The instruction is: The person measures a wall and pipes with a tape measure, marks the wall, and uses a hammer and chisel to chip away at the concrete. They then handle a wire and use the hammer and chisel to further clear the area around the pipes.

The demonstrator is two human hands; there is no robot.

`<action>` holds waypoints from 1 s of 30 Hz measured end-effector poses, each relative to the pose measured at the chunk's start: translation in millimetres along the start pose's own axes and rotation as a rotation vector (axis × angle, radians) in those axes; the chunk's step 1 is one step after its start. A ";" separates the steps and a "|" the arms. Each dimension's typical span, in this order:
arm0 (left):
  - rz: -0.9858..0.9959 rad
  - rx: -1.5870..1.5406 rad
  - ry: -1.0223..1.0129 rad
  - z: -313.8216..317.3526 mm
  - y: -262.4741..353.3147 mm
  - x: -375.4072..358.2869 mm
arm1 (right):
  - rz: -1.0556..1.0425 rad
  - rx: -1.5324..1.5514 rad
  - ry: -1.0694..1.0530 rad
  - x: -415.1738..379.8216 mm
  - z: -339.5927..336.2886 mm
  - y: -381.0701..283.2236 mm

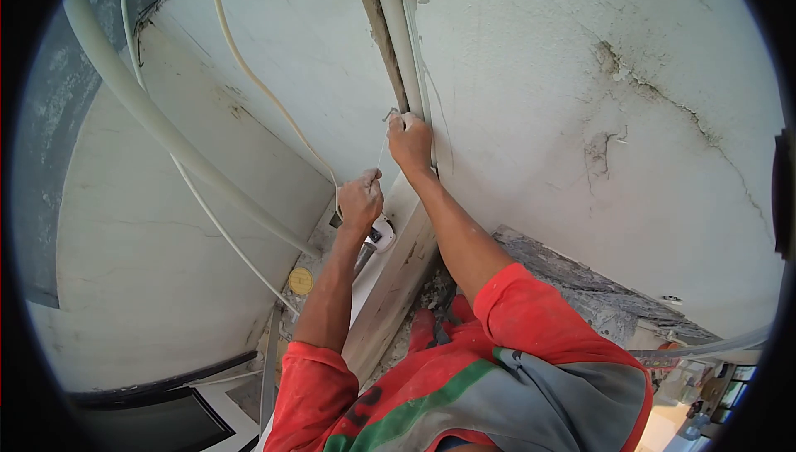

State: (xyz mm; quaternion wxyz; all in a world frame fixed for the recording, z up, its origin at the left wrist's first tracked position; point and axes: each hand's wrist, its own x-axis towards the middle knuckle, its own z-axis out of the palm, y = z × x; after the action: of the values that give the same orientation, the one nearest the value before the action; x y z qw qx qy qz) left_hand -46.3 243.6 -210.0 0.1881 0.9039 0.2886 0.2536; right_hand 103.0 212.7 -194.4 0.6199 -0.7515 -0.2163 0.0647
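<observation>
My right hand [410, 143] is closed at the white pipes [391, 17] that run along the wall in a rough slot. A small bent piece of metal wire [390, 114] sticks out past its fingertips. My left hand [361, 201] is closed in a fist a little lower and to the left. Between the two hands stretches a thin pale strand [382, 152], with its lower end at the left fingers. Just below the left hand lie a round white object [383, 235] and a dark grey cylindrical piece [364, 259], partly covered by the forearm.
A thick white pipe [178, 141] and a cream cable [249, 66] cross the left side. A pale beam-like ledge [390, 286] runs beneath my arms. Cracks [663, 91] mark the right wall. A yellow round cover [300, 280] sits low on the left, and rubble lies around my feet.
</observation>
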 end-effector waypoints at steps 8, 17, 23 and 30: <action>-0.011 -0.172 -0.020 -29.5 26.5 -11.2 | 0.110 0.238 0.009 -34.3 0.8 0.7; -0.310 -0.116 -0.252 -36.7 7.5 -1.6 | 0.071 0.154 -0.015 -59.7 -18.2 23.5; -0.210 -0.175 -0.120 -19.8 -19.5 47.1 | -0.328 -0.135 -0.256 -98.7 -46.2 16.9; -0.119 -0.249 -0.078 -9.2 15.1 89.6 | 0.717 -0.167 -1.115 -207.4 -41.5 -0.2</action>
State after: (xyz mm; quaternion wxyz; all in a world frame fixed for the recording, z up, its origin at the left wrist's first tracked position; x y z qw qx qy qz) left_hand 18.1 289.1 -163.9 0.3247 0.8641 0.3002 0.2404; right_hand -68.2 91.1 -220.4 0.2953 -0.6764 -0.2455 0.6285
